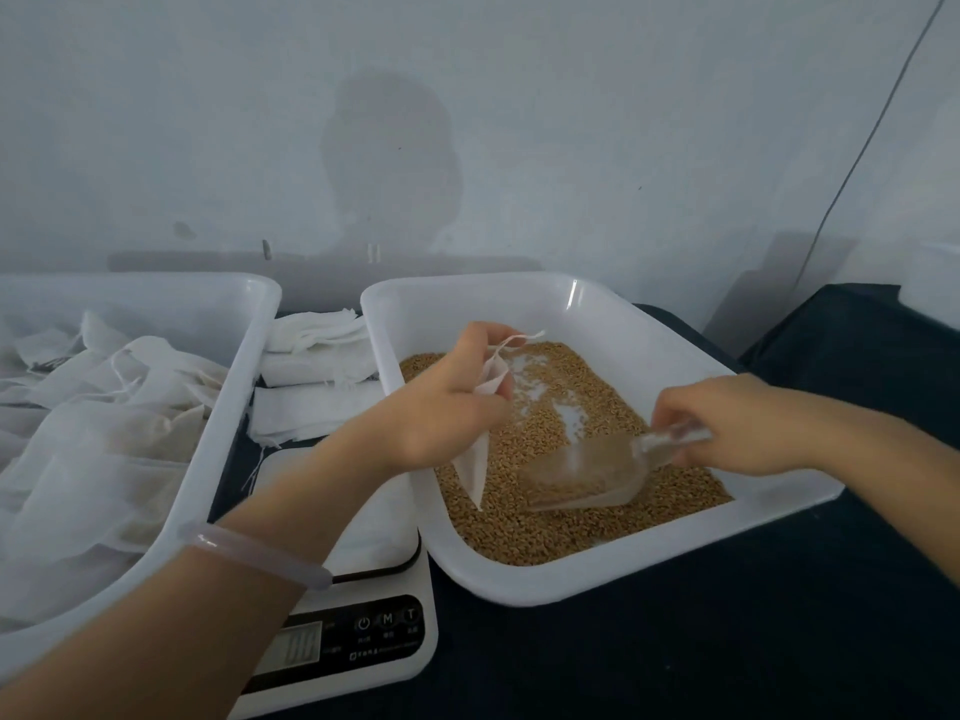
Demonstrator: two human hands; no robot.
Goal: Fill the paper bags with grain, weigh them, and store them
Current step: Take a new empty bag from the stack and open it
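A white tray [597, 298] at centre right holds brown grain [545, 522]. Over it my left hand [447, 407] grips a small white drawstring paper bag [475, 470], which hangs down with its corner touching the grain. My right hand [737, 423] holds a clear plastic scoop [587, 472] by its handle; the scoop lies low in the grain with grain inside. A white digital scale [374, 615] sits below my left forearm, its platform partly hidden.
A second white tray [228, 407] on the left holds several filled white bags. A stack of empty bags [317, 366] lies between the two trays. Everything rests on a dark cloth-covered table [727, 641] against a pale wall. A thin cable hangs at far right.
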